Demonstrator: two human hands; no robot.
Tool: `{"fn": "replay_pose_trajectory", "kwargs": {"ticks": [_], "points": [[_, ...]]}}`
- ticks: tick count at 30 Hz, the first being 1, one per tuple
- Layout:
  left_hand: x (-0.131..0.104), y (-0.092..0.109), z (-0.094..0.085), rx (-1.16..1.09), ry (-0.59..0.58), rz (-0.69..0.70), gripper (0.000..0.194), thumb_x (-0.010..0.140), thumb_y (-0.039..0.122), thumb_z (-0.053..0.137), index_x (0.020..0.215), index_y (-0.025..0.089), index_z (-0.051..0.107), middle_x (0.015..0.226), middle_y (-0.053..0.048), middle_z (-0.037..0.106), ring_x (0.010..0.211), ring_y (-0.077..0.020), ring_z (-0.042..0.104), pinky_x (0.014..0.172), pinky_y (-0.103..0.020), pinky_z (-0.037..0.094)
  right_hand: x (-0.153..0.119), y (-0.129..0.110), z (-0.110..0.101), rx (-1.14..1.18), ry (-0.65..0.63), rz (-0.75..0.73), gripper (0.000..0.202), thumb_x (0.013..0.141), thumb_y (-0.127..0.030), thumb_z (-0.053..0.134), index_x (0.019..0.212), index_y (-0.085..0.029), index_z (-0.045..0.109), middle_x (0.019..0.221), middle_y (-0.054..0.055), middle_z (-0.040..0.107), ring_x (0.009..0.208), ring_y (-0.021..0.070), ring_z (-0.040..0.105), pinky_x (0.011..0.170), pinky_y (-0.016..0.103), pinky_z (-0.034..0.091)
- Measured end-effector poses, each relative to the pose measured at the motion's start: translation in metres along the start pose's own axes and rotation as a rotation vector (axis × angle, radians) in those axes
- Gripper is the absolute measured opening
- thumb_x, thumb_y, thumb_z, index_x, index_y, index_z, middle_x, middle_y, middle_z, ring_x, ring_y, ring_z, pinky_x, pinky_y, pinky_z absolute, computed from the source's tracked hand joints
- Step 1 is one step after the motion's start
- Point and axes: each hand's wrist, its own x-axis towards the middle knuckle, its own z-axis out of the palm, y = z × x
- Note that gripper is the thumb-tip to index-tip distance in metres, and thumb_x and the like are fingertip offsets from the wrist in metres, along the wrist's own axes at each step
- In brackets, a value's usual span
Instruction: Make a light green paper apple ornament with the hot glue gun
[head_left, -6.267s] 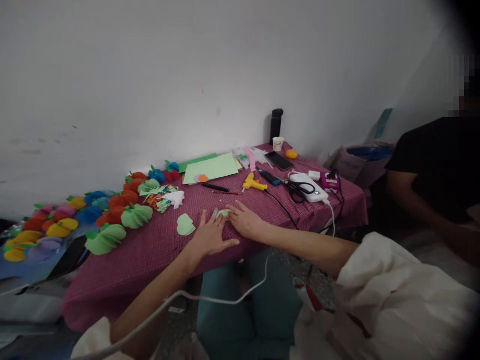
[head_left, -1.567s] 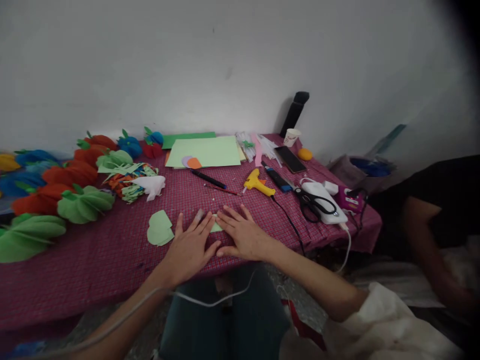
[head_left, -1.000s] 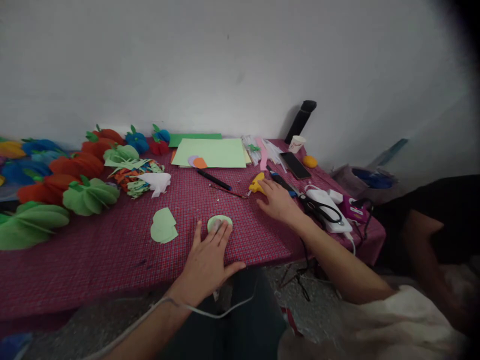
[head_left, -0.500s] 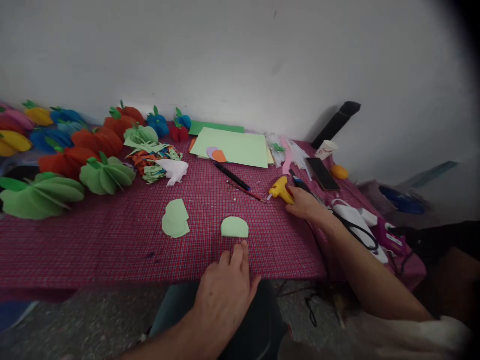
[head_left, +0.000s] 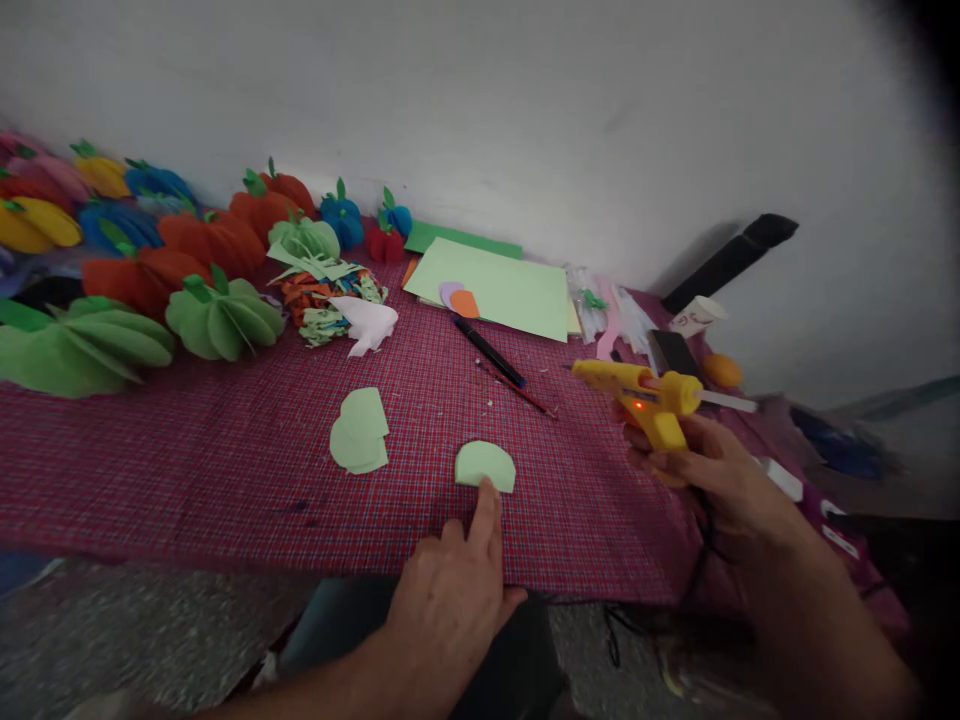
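My left hand point(head_left: 454, 590) rests at the table's front, its index fingertip touching the lower edge of a folded light-green half-round paper point(head_left: 484, 464). That hand grips nothing, and its index finger is stretched out. Wrapped around the handle of a yellow hot glue gun point(head_left: 637, 388) is my right hand point(head_left: 705, 465), raised above the tabletop. The gun's nozzle points left, a red light glows on its body, and a glue stick sticks out of its back. More light-green paper pieces point(head_left: 361, 432) lie overlapping to the left.
Paper pumpkins point(head_left: 225, 318) in several colours fill the left side. Paper scraps point(head_left: 322, 298), a black marker point(head_left: 489, 352), a red pencil point(head_left: 521, 390) and light-green sheets point(head_left: 491, 285) lie further back. A paper cup point(head_left: 697, 316) and an orange object point(head_left: 722, 370) are at right.
My right hand has lifted the glue gun off the table and turned it upright. My left index finger has moved forward onto the half-round paper. The view has shifted slightly.
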Motion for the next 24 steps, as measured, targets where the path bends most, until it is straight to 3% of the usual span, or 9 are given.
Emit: {"fn": "replay_pose_trajectory", "kwargs": {"ticks": [2, 7, 9, 15, 19, 24], "points": [[0.001, 0.000, 0.001, -0.009, 0.022, -0.003, 0.069, 0.073, 0.044, 0.061, 0.134, 0.017, 0.043, 0.143, -0.013, 0.035, 0.067, -0.0228, 0.060, 0.046, -0.035, 0.052, -0.006, -0.009, 0.008, 0.160, -0.120, 0.045, 0.043, 0.064, -0.029, 0.066, 0.105, -0.021, 0.056, 0.087, 0.005, 0.062, 0.072, 0.0175, 0.057, 0.065, 0.030, 0.049], [0.000, -0.001, 0.004, -0.033, 0.043, 0.019, 0.070, 0.073, 0.043, 0.061, 0.135, 0.017, 0.040, 0.143, -0.013, 0.034, 0.069, -0.0232, 0.060, 0.048, -0.036, 0.053, 0.001, -0.025, 0.033, 0.304, -0.614, 0.069, 0.037, 0.068, -0.026, 0.066, 0.103, -0.016, 0.058, 0.088, 0.007, 0.060, 0.060, 0.0099, 0.048, 0.047, 0.020, 0.043], [-0.001, -0.001, 0.005, -0.039, 0.043, 0.018, 0.071, 0.073, 0.044, 0.061, 0.135, 0.015, 0.040, 0.143, -0.012, 0.033, 0.071, -0.0237, 0.060, 0.048, -0.037, 0.054, 0.006, -0.029, 0.038, 0.303, -0.704, 0.091, 0.032, 0.072, -0.027, 0.064, 0.102, -0.017, 0.057, 0.092, 0.008, 0.059, 0.062, 0.0096, 0.049, 0.045, 0.018, 0.043], [-0.003, -0.002, 0.008, -0.074, 0.050, 0.047, 0.076, 0.074, 0.047, 0.059, 0.136, 0.009, 0.037, 0.143, -0.015, 0.031, 0.072, -0.0238, 0.060, 0.047, -0.037, 0.055, 0.014, -0.038, 0.044, 0.208, -0.791, 0.240, 0.031, 0.074, -0.028, 0.067, 0.101, -0.017, 0.056, 0.090, 0.004, 0.058, 0.059, 0.0059, 0.050, 0.048, 0.016, 0.049], [-0.003, -0.004, 0.009, -0.083, 0.047, 0.063, 0.074, 0.075, 0.048, 0.058, 0.135, 0.009, 0.038, 0.143, -0.016, 0.030, 0.071, -0.0232, 0.060, 0.047, -0.036, 0.055, 0.016, -0.035, 0.043, 0.214, -0.832, 0.226, 0.023, 0.079, -0.032, 0.063, 0.094, -0.016, 0.059, 0.088, 0.004, 0.057, 0.062, 0.0066, 0.053, 0.053, 0.018, 0.051], [-0.003, -0.005, 0.010, -0.058, 0.083, 0.096, 0.068, 0.077, 0.047, 0.056, 0.132, 0.010, 0.043, 0.142, -0.016, 0.031, 0.070, -0.0217, 0.059, 0.045, -0.034, 0.052, 0.017, -0.030, 0.046, 0.158, -0.807, 0.255, 0.026, 0.080, -0.037, 0.061, 0.095, -0.016, 0.058, 0.088, 0.005, 0.059, 0.059, 0.0062, 0.054, 0.045, 0.014, 0.048]]}}
